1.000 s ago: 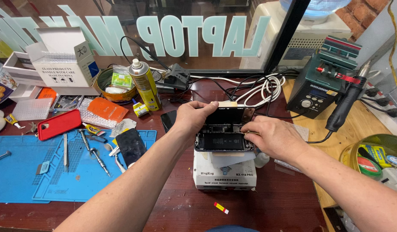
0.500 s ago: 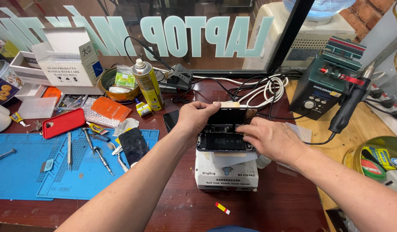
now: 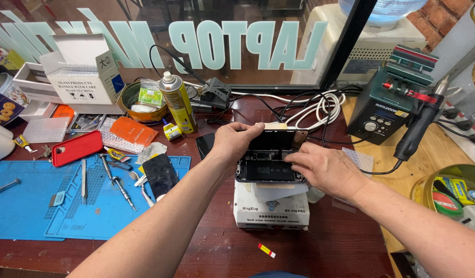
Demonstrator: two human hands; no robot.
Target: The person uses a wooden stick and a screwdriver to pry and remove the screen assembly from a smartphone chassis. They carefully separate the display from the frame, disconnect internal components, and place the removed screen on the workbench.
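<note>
A: Dark wood surface (image 3: 217, 247) in front of a shop window, cluttered, blue mat (image 3: 37, 206) at left. Where's the phone?

B: Opened phone (image 3: 271, 167) lies on a white box-shaped machine (image 3: 271, 211), centre, long axis left to right, insides up.

A: Hands?

B: Left hand (image 3: 232, 141) curled over its far-left corner, gripping the lifted screen edge. Right hand (image 3: 322, 167) rests on the right end, fingers bent, pressing inside. Both touch it; neither is nearer.
</note>
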